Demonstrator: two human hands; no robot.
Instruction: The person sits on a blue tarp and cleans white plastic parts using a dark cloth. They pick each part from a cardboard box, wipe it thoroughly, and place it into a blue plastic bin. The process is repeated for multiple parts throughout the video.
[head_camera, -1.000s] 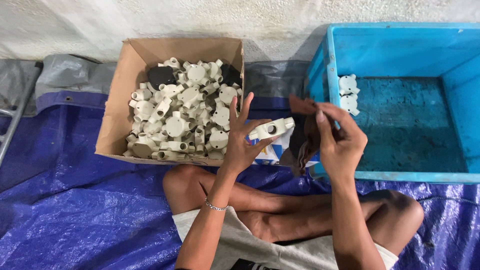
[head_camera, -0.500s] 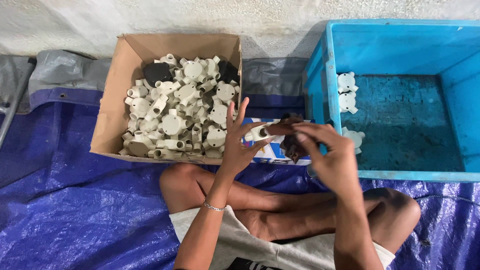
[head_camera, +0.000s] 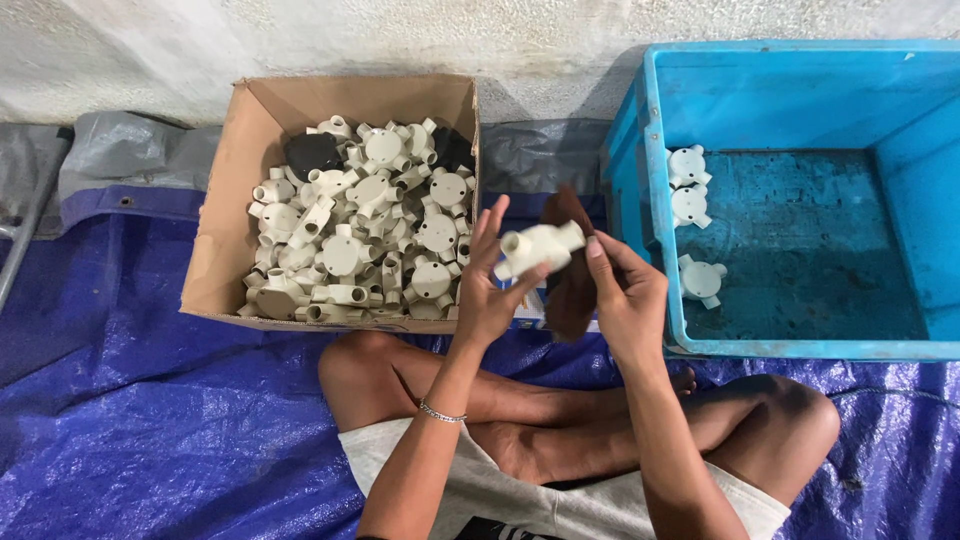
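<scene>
Right now the left hand (head_camera: 490, 290) grips a white plastic conduit fitting (head_camera: 537, 249), fingers spread upward and closed around its body, just right of the cardboard box (head_camera: 222, 250). Right hand (head_camera: 625, 295) is closed on a dark brown cloth (head_camera: 570, 275), which sits against the fitting from behind and below; the thumb lies close to the fitting's right end. Both hands are between the cardboard box and the blue plastic crate (head_camera: 640, 200), nearer the box's right wall. Box is packed with a heap of white fittings (head_camera: 365, 240) of the same kind, round bodies with short tube outlets, plus a couple of black pieces (head_camera: 312, 153) near the back of the box. To the right of the box, the crate holds three white fittings (head_camera: 692, 205) lined up along its left inner wall, the rest of its floor bare. Person sits cross-legged just in front of the box on a blue tarp (head_camera: 150, 430); a thin bracelet (head_camera: 442, 412) is on the left wrist. Grey plastic sheet (head_camera: 120, 150) lies to the left of the box, against the pale wall (head_camera: 300, 40) behind it.
</scene>
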